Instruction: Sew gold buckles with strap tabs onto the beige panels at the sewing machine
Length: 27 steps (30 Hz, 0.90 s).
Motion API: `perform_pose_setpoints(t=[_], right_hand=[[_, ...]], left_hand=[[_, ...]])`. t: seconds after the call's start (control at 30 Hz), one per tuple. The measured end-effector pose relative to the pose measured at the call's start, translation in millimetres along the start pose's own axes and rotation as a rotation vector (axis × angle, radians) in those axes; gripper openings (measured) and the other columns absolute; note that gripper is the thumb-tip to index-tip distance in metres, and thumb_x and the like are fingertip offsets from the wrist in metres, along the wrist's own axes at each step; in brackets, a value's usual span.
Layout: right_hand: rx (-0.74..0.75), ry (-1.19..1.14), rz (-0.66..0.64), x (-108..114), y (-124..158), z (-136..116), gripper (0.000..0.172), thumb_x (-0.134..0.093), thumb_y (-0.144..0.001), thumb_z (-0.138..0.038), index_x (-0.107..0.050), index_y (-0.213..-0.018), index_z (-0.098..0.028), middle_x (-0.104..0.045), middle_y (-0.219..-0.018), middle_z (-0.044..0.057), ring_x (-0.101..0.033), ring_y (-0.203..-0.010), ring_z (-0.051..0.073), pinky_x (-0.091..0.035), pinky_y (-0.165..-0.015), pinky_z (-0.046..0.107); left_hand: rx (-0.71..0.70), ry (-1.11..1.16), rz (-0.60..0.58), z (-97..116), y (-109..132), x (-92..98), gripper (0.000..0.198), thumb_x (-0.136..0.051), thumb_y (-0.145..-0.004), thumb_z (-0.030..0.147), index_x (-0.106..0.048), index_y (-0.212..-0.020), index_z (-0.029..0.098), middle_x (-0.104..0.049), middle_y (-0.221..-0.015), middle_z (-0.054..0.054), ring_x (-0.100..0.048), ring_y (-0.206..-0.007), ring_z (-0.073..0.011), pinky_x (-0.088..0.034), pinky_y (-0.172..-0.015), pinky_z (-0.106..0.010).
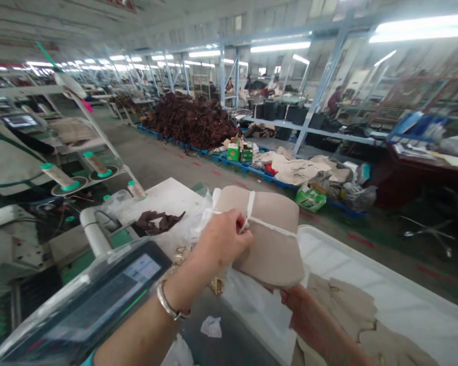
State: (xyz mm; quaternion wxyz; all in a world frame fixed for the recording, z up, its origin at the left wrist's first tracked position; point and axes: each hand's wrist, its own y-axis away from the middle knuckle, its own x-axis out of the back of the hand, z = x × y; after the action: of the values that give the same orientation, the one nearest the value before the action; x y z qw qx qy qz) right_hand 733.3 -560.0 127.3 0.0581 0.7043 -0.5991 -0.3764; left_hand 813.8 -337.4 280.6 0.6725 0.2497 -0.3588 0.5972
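Note:
A thick bundle of beige cut fabric pieces point(277, 256) is bound crosswise with a white cloth tie point(273, 227). At the crossing of the tie, my left hand point(224, 240) is closed, its thumb and fingers pinching the white strip. My right hand point(298, 304) grips the bundle from below at its near edge; most of its fingers are hidden underneath. Behind my left hand, clear plastic wrapping point(193, 223) and small gold-coloured metal pieces point(217, 285) lie on the work surface.
A machine's touch screen point(110, 300) stands at the lower left, with thread cones point(59, 177) beyond it. To the right, a white bin point(351, 259) holds more beige pieces point(343, 300). Brown material point(198, 119) is heaped on blue pallets across the aisle.

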Motion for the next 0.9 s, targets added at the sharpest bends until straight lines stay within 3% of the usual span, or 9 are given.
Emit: perform_pose_setpoints(t=[0.07,0.17,0.27,0.4,0.5,0.57,0.7,0.77,0.9], right_hand=[[0.107,-0.004,0.218,3,12,-7,0.032,-0.074,-0.075,-0.046,-0.069,-0.094,-0.02,-0.073,-0.093,0.006,-0.069,-0.074,0.019,-0.055,-0.063,0.03],[0.476,0.228,0.45,-3,31,-39,0.043,-0.076,-0.071,-0.048,-0.068,-0.103,-0.02,-0.072,-0.102,0.008,-0.068,-0.085,0.023,-0.056,-0.075,0.035],[0.843,0.676,0.441,-25,48,-79,0.036,-0.069,-0.077,-0.049,-0.069,-0.101,-0.021,-0.07,-0.106,0.008,-0.065,-0.098,0.025,-0.051,-0.089,0.039],[1.113,1.174,0.311,-64,49,-116,0.024,-0.062,-0.085,-0.041,-0.07,-0.097,-0.022,-0.07,-0.101,0.007,-0.064,-0.095,0.025,-0.048,-0.091,0.04],[1.214,1.346,0.179,-87,31,-129,0.018,-0.059,-0.087,-0.033,-0.068,-0.096,-0.021,-0.07,-0.096,0.006,-0.065,-0.084,0.022,-0.05,-0.08,0.035],[1.228,1.402,0.103,-97,20,-132,0.016,-0.058,-0.088,-0.03,-0.067,-0.097,-0.02,-0.07,-0.095,0.006,-0.065,-0.08,0.02,-0.051,-0.076,0.033],[1.283,1.449,0.09,-101,27,-123,0.015,-0.056,-0.091,-0.027,-0.064,-0.101,-0.02,-0.069,-0.096,0.005,-0.063,-0.078,0.017,-0.049,-0.074,0.029],[1.312,1.49,0.152,-99,42,-111,0.015,-0.056,-0.091,-0.03,-0.062,-0.1,-0.02,-0.067,-0.092,0.005,-0.061,-0.073,0.016,-0.048,-0.07,0.028],[1.303,1.753,0.297,-94,69,-82,0.025,-0.064,-0.084,-0.045,-0.059,-0.088,-0.021,-0.063,-0.077,0.003,-0.061,-0.069,0.019,-0.043,-0.059,0.028]], left_hand=[[-0.011,-0.032,0.046,-12,12,9.6,0.003,-0.058,-0.074,0.017,-0.06,-0.073,0.019,-0.058,-0.063,0.003,-0.051,-0.06,-0.0131,-0.034,-0.058,-0.025],[-0.118,-0.013,0.079,-27,29,16.3,0.007,-0.058,-0.076,0.014,-0.063,-0.075,0.018,-0.064,-0.072,0.0,-0.056,-0.07,-0.0151,-0.04,-0.066,-0.025],[-0.238,-0.006,0.124,-35,43,15.4,0.01,-0.06,-0.076,0.011,-0.064,-0.083,0.017,-0.066,-0.081,-0.003,-0.057,-0.085,-0.0186,-0.044,-0.076,-0.027],[-0.281,0.007,0.142,-43,51,16.3,0.008,-0.06,-0.079,0.01,-0.064,-0.082,0.016,-0.066,-0.083,-0.004,-0.058,-0.087,-0.0192,-0.045,-0.083,-0.03],[-0.304,0.062,0.163,-48,54,23.5,0.011,-0.06,-0.078,0.006,-0.063,-0.08,0.017,-0.066,-0.084,-0.003,-0.059,-0.088,-0.0183,-0.045,-0.085,-0.03],[-0.281,0.1,0.248,-51,61,27.5,0.012,-0.059,-0.077,0.005,-0.062,-0.08,0.016,-0.066,-0.086,-0.004,-0.059,-0.089,-0.0183,-0.045,-0.086,-0.03],[-0.039,0.237,0.461,-61,92,16.2,0.007,-0.054,-0.082,0.013,-0.059,-0.082,0.017,-0.063,-0.078,-0.001,-0.058,-0.075,-0.0154,-0.044,-0.072,-0.027],[0.081,0.333,0.389,-66,111,-1.1,0.008,-0.051,-0.084,0.017,-0.058,-0.081,0.018,-0.061,-0.07,0.001,-0.055,-0.064,-0.0134,-0.041,-0.063,-0.025],[0.158,0.471,0.198,-63,131,-35.3,0.012,-0.052,-0.084,0.022,-0.062,-0.081,0.017,-0.063,-0.068,0.0,-0.057,-0.062,-0.0135,-0.039,-0.06,-0.024]])
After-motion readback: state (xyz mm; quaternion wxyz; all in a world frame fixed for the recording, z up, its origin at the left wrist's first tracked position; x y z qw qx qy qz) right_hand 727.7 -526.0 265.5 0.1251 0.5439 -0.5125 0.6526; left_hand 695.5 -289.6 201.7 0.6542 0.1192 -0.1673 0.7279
